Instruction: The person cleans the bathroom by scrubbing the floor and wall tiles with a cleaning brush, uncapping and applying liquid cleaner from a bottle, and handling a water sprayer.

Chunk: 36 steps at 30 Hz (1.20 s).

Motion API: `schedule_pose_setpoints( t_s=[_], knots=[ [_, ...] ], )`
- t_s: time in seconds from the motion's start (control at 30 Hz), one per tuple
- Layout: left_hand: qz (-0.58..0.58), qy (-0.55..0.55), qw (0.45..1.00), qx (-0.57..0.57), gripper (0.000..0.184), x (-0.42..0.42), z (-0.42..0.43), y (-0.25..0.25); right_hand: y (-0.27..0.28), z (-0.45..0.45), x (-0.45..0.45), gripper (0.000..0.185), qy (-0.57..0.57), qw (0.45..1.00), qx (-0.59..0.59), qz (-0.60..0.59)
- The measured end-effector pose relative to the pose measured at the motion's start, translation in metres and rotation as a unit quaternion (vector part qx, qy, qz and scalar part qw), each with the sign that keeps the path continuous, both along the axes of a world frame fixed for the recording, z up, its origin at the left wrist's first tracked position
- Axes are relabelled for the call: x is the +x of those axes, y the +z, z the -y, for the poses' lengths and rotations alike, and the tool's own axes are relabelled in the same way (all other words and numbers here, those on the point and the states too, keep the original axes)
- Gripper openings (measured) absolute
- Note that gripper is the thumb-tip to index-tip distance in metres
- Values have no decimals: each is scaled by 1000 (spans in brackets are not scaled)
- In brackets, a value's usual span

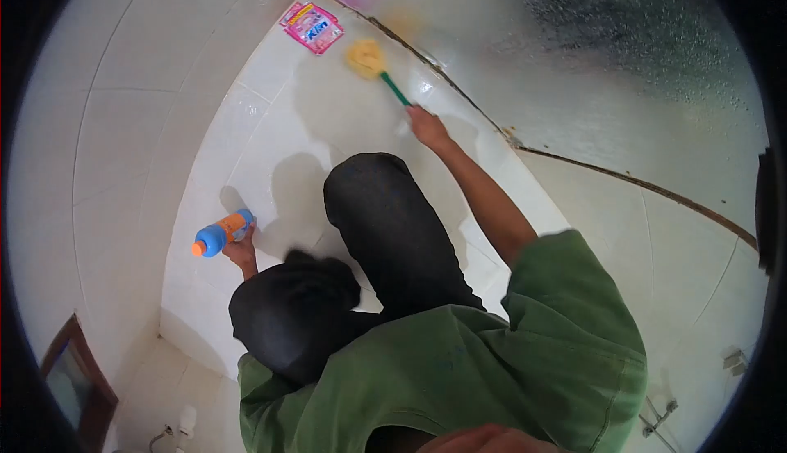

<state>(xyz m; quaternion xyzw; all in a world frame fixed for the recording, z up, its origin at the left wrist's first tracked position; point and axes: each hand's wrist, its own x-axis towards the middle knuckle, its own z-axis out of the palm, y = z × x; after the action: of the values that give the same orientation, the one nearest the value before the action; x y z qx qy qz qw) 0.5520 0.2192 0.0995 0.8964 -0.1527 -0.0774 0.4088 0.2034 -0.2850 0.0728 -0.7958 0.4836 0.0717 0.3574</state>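
My right hand (pixel 428 127) is closed around the green handle of a scrub brush (pixel 366 59). The brush's round yellow head is at the white tiled floor, close to the foot of the glass panel. On the other side, my left hand (pixel 242 250) grips a blue bottle (pixel 222 234) with an orange cap and an orange label. The bottle is tilted, its cap pointing left, away from my knee. Part of the left hand is hidden behind the bottle.
A pink packet (pixel 314 27) lies on the floor (pixel 262 137) at the far corner, just left of the brush head. A wet, frosted glass panel (pixel 525 68) with a dark lower edge runs along the right. Tiled wall (pixel 139 109) rises at left.
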Motion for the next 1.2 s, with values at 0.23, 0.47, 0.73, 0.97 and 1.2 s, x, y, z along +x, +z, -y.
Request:
schedule_pose_setpoints(
  t_s=[0.23,0.47,0.73,0.97,1.2],
  knots=[
    [-47,4,999,7,69,-4,22,22,1,-71,-218,36,38,990,-130,-34],
    [-7,-5,1000,-25,66,-13,40,0,41,-19,-125,46,76,986,-43,-144],
    [-273,307,909,66,55,-15,49,7,13,26,-39,28,36,991,-79,-102],
    [-487,13,873,28,35,-72,154,26,101,-132,-319,31,-175,937,20,-300],
    [-389,-98,912,-86,55,-25,385,5,31,-167,-242,41,-257,941,-41,-219]
  ],
)
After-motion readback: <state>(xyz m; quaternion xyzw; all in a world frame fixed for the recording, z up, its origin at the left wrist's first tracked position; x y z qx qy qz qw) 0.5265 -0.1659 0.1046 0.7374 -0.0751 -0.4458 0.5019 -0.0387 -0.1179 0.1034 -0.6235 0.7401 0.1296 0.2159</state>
